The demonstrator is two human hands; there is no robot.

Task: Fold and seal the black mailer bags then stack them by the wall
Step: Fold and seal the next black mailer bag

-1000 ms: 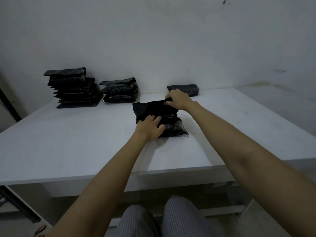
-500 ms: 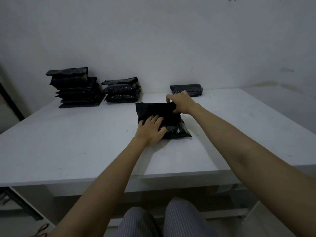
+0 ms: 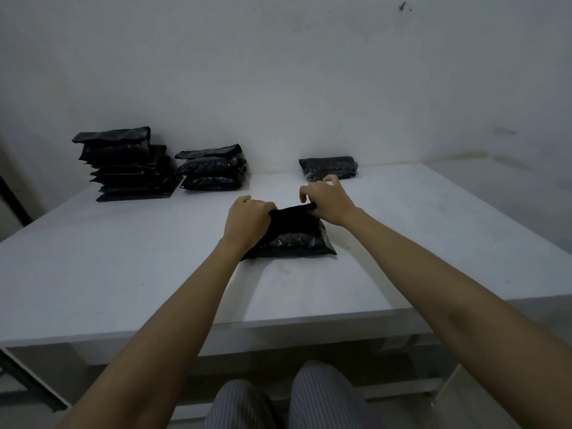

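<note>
Mailer bag (image 3: 294, 239) lay flat near the middle of the white table (image 3: 123, 258), well short of the wall (image 3: 278, 72), and I judged I was mid-fold, bringing its open flap over to seal it. My left hand (image 3: 247, 219) gripped the bag's far left corner with curled fingers while my right hand (image 3: 329, 201) pinched the far right end of the same folded edge. Next I would need to press that flap down along its length, then carry the bag to the wall, where one sealed bag (image 3: 329, 166) lay and two stacks (image 3: 130, 164) stood further left.
</note>
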